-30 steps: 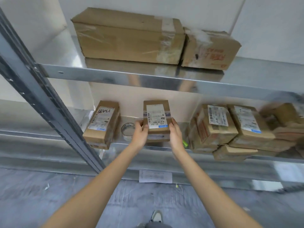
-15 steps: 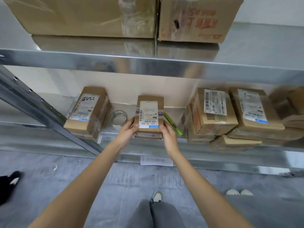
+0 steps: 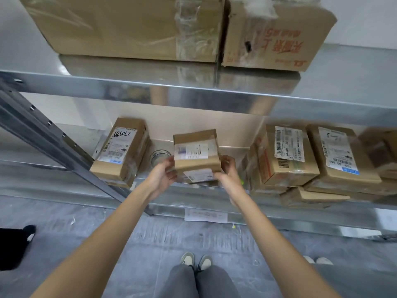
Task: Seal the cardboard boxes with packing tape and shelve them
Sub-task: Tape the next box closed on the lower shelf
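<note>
My left hand (image 3: 161, 176) and right hand (image 3: 226, 173) grip a small cardboard box (image 3: 196, 154) by its sides. It hangs above the metal shelf (image 3: 214, 191), over a grey floor (image 3: 150, 237).

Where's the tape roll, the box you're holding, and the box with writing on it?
tape roll (image 3: 159, 157), head view, front rim
held box (image 3: 196, 147), head view, top label
written-on box (image 3: 117, 145), head view, label

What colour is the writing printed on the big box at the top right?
Red, printed on the brown cardboard of the big box; it appears upside down in the head view.
</note>
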Demonstrator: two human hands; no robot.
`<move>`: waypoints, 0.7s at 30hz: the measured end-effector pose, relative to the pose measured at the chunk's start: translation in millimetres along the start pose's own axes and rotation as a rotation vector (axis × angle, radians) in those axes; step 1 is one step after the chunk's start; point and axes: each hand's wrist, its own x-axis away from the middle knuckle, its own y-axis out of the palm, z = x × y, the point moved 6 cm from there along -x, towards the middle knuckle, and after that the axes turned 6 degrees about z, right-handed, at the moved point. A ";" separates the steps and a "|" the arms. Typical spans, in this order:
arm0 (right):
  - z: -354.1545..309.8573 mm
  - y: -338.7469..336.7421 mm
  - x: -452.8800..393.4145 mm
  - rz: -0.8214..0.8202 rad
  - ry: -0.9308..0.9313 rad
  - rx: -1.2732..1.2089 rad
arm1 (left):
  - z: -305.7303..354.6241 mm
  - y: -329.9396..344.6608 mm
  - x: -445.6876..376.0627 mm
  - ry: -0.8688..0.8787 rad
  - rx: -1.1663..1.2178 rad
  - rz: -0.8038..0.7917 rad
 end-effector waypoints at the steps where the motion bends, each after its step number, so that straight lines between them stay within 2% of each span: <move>1: 1.2 0.3 0.3 0.001 0.015 0.005 | 0.0 2.7 1.9 -0.017 0.024 0.005; 6: 5.0 -0.4 4.3 0.034 0.061 -0.020 | 5.8 11.9 1.0 -0.019 -0.116 -0.047; 10: -6.8 -1.9 12.2 0.082 -0.089 -0.041 | 5.4 15.9 -1.0 -0.051 -0.095 -0.102; 16: -30.0 -1.7 32.5 0.195 -0.475 0.476 | -26.1 7.4 -10.4 -0.187 0.004 -0.132; 19: -21.8 4.9 35.8 0.178 -0.547 0.792 | -40.4 -2.5 -17.7 -0.200 0.058 -0.040; 21: -16.7 16.7 38.3 0.164 -0.607 0.983 | -45.5 -13.2 -20.6 -0.150 -0.057 0.060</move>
